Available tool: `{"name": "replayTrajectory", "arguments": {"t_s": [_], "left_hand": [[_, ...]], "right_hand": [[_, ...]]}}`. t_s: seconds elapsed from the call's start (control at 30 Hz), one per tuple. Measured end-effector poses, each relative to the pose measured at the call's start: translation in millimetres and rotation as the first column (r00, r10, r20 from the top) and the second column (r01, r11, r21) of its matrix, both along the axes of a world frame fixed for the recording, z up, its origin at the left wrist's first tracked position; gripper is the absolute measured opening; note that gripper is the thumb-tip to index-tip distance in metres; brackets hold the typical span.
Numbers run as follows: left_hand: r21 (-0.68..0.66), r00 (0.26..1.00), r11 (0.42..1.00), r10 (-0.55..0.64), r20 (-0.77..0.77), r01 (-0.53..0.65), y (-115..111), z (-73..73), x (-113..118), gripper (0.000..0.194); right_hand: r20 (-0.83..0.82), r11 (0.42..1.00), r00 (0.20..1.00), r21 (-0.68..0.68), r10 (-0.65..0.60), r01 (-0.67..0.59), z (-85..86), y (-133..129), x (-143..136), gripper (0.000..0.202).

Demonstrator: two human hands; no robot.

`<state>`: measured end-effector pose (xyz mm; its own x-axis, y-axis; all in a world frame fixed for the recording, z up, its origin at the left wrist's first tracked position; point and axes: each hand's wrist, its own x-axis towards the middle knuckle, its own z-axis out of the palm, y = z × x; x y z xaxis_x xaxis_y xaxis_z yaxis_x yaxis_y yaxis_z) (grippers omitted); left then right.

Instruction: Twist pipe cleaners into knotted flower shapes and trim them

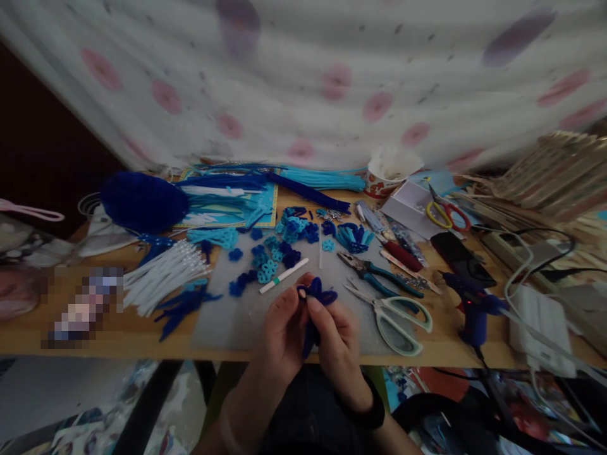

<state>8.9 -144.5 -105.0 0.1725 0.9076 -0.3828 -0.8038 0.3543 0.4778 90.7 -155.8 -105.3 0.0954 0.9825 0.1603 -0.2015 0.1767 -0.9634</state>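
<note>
Both hands meet at the front edge of the table, around a dark blue pipe cleaner (324,295) bent into petal-like loops. My left hand (283,322) pinches it from the left, with the thumb near the loops' centre. From the other side, my right hand (337,328) grips it with thumb and fingers; a dark band circles that wrist. A dark blue tail hangs down between the palms. Just beyond the hands lie a white and green marker (284,275) and several small blue flowers (268,270). White-handled scissors (398,319) rest right of my right hand.
Pliers (379,275) lie behind the scissors. A blue glue gun (474,309) with a red light stands at right, near a dark phone (462,258) and cables. White stems (165,275) and a dark blue fluffy bundle (145,202) are at left. A paper cup (379,183) stands by the curtain.
</note>
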Motion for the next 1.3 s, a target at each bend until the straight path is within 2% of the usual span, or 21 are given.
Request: {"name": "replayTrajectory", "arguments": {"t_s": [0.07, 0.13, 0.2, 0.3, 0.47, 0.7, 0.77, 0.87, 1.1, 1.23, 1.3], "left_hand": [[0.098, 0.998, 0.995, -0.002, -0.06, 0.008, 3.0, -0.7, -3.1, 0.031], [0.252, 0.984, 0.967, 0.082, -0.155, -0.041, 9.3, -2.2, -8.9, 0.026], [0.419, 0.951, 0.904, 0.195, -0.239, -0.08, 17.1, -5.1, -16.5, 0.022], [0.566, 0.922, 0.825, 0.221, -0.317, -0.003, 26.0, -11.0, -27.5, 0.028], [0.708, 0.85, 0.7, 0.315, -0.423, 0.093, 28.2, -17.3, -34.6, 0.018], [0.75, 0.843, 0.657, 0.362, -0.397, 0.071, 27.2, -22.0, -35.3, 0.015], [0.741, 0.836, 0.668, 0.367, -0.408, 0.068, 25.8, -21.8, -36.6, 0.013], [0.679, 0.818, 0.732, 0.354, -0.454, 0.06, 23.2, -19.4, -37.5, 0.01], [0.57, 0.845, 0.822, 0.29, -0.449, 0.021, 26.2, -16.0, -36.2, 0.018], [0.521, 0.849, 0.854, 0.258, -0.462, 0.024, 27.0, -18.8, -37.4, 0.016], [0.491, 0.848, 0.871, 0.271, -0.455, -0.014, 25.7, -19.9, -37.5, 0.017]], "right_hand": [[0.006, 1.0, 1.0, -0.001, -0.004, 0.004, 1.2, -1.3, 0.8, 0.042], [0.016, 0.999, 0.999, -0.01, 0.041, -0.041, 3.3, -2.1, 4.1, 0.043], [0.019, 0.995, 0.995, -0.021, 0.102, -0.102, 5.3, -2.7, 8.3, 0.045], [0.014, 0.988, 0.989, -0.036, 0.148, -0.148, 6.6, -3.2, 12.8, 0.048], [0.026, 0.985, 0.985, -0.047, 0.169, -0.168, 6.9, -2.8, 12.8, 0.049], [0.037, 0.982, 0.983, -0.067, 0.177, -0.175, 7.4, -2.5, 10.6, 0.048], [0.036, 0.982, 0.983, -0.071, 0.18, -0.177, 7.4, -3.2, 10.0, 0.047], [0.039, 0.981, 0.983, -0.082, 0.182, -0.178, 7.5, -3.7, 9.6, 0.046], [0.07, 0.975, 0.975, -0.084, 0.212, -0.206, 3.0, 0.1, 13.8, 0.042], [0.079, 0.962, 0.962, -0.105, 0.26, -0.251, 1.8, 0.9, 17.3, 0.031], [0.086, 0.957, 0.956, -0.103, 0.281, -0.271, 2.8, 1.1, 18.5, 0.027]]}}
